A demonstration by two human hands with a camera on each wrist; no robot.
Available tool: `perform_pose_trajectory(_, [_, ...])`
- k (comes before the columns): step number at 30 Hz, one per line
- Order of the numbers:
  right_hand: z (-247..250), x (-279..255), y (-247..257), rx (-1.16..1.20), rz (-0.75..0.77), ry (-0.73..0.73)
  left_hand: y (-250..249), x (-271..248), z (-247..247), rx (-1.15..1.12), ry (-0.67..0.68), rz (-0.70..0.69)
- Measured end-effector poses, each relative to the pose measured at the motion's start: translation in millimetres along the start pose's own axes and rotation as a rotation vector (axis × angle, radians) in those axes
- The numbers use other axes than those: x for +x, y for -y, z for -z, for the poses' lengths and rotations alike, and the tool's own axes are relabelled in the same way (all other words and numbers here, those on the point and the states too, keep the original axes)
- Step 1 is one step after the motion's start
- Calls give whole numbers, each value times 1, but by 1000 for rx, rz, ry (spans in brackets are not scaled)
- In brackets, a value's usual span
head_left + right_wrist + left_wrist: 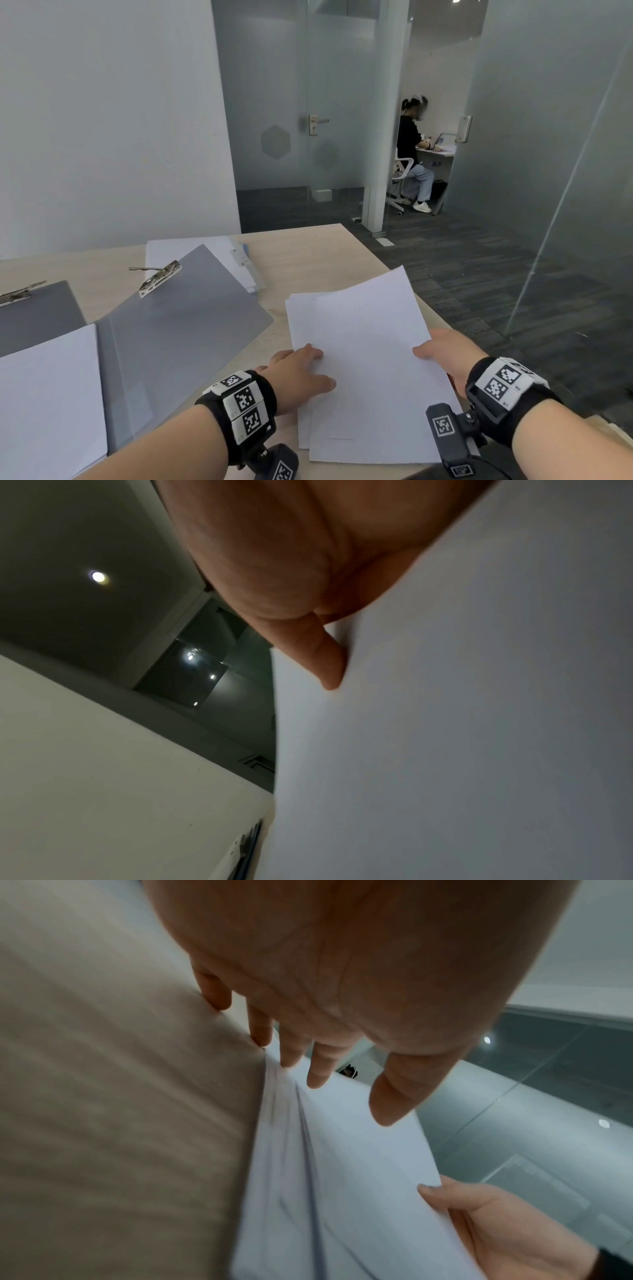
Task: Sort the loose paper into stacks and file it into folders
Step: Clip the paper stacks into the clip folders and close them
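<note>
A loose stack of white paper (363, 359) lies skewed at the table's right edge. My left hand (308, 366) rests on its left edge, fingers straight and spread; in the left wrist view the fingertips (318, 1077) touch the fanned sheets (342, 1177). My right hand (428, 349) pinches the right edge, thumb on top and fingers hidden beneath, and shows as the right hand (479, 1218) there too. The right wrist view has a finger (325, 661) against the paper's underside (462, 723). An open grey folder (185, 315) with a metal clip (159, 277) lies to the left.
White sheets (48, 394) cover the open folder's left half. A second grey folder (37, 308) sits far left, and a filled folder (212, 260) lies behind. The wooden table (308, 260) ends just right of the stack. A person sits beyond the glass wall (411, 150).
</note>
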State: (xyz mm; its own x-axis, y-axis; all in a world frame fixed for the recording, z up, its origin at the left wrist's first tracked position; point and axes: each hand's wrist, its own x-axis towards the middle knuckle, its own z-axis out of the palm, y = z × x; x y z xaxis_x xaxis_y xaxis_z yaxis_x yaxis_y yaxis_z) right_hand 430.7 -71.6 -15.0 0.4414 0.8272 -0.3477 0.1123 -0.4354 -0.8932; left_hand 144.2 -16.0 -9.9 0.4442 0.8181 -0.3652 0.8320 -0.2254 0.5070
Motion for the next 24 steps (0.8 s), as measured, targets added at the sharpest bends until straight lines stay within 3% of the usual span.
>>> perform_pose_trajectory(12, [11, -18, 17, 525, 312, 11, -34, -3, 27, -1027, -401, -314])
perform_pose_trajectory(18, [12, -37, 41, 673, 482, 35, -51, -14, 48, -1104, -419, -474])
perform_pose_trajectory(24, [4, -45, 21, 520, 466, 117, -36, -11, 19, -986, -319, -384])
